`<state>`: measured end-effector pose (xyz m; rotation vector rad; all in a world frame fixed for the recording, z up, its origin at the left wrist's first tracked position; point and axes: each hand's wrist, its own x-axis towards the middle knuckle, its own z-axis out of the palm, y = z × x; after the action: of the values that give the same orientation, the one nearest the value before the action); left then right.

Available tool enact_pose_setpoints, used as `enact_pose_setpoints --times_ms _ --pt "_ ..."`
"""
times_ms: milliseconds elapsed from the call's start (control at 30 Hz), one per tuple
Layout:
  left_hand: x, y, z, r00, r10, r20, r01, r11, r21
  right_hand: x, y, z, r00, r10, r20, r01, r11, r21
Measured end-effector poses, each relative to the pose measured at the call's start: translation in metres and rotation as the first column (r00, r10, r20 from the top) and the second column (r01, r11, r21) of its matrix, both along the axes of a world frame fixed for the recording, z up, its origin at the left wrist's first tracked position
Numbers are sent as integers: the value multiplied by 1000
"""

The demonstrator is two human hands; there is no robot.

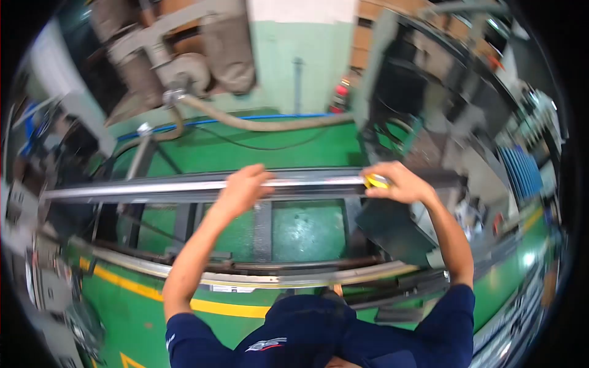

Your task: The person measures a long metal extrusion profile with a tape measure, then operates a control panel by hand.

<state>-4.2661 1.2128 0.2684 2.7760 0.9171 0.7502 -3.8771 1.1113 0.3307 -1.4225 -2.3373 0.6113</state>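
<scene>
A long, shiny metal bar lies across a dark frame in front of me, running from the far left toward my right hand. My left hand is closed over the bar near the middle, its fingers curled around the strip. My right hand grips a yellow tape measure at the bar's right part. Whether a tape blade runs out along the bar is too blurred to tell. A dark rail lies directly behind and beside the bar.
Below the bar is a dark metal rack, with a long light rail nearer to me. A hose and a red fire extinguisher are by the wall. Machinery stands at right. The green floor has yellow lines.
</scene>
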Motion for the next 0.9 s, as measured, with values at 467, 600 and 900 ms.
enact_pose_setpoints --times_ms 467,600,900 --pt "26 -15 22 992 127 -5 -126 979 -159 313 -110 -17 938 -347 -15 347 935 75" --pt "12 2 9 993 113 30 -103 967 -235 379 -137 -64 872 -488 -46 484 845 227" --pt "-5 14 -4 984 75 159 -6 917 -399 437 -151 -127 874 -485 -24 444 777 446"
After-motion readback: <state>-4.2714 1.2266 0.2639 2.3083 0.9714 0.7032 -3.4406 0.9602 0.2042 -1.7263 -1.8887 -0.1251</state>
